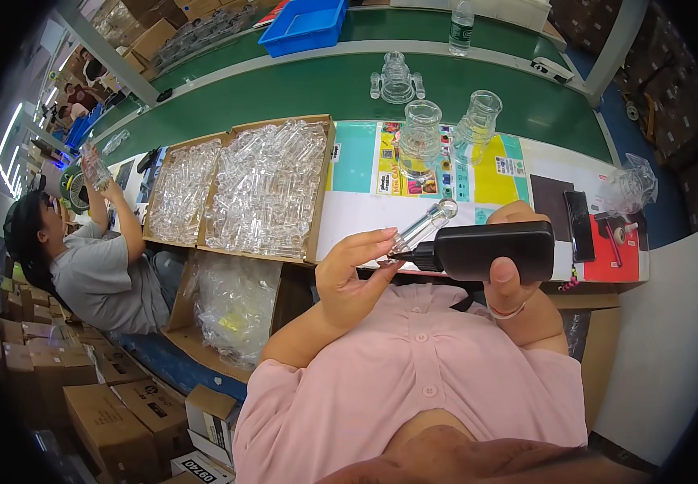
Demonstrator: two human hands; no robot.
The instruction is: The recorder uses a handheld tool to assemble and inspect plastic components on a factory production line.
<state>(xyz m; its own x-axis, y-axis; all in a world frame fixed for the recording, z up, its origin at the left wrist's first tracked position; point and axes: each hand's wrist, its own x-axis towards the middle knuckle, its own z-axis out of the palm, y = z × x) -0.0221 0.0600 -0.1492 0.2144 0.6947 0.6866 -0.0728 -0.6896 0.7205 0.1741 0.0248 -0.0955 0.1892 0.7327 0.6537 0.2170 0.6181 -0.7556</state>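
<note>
Between the fingertips of my left hand [358, 274] is a small clear tube-shaped part [420, 227] with a round ball end, tilted up to the right. My right hand [514, 270] grips a black squeeze bottle [494, 252] lying sideways. Its narrow black nozzle meets the lower end of the clear part, close to my left fingertips. Beyond my hands stand two clear ribbed vessels, a left one [421, 139] and a right one [476, 121]. To the left, an open cardboard box [317, 194] is filled with many similar clear parts [264, 189].
A clear figure-like piece [397, 79] and a water bottle [461, 28] stand at the back, with a blue tray [304, 26]. On the right lie a phone [579, 226] and a bagged clear piece [629, 185]. A co-worker [107, 274] sits at the left beside cardboard cartons [123, 415].
</note>
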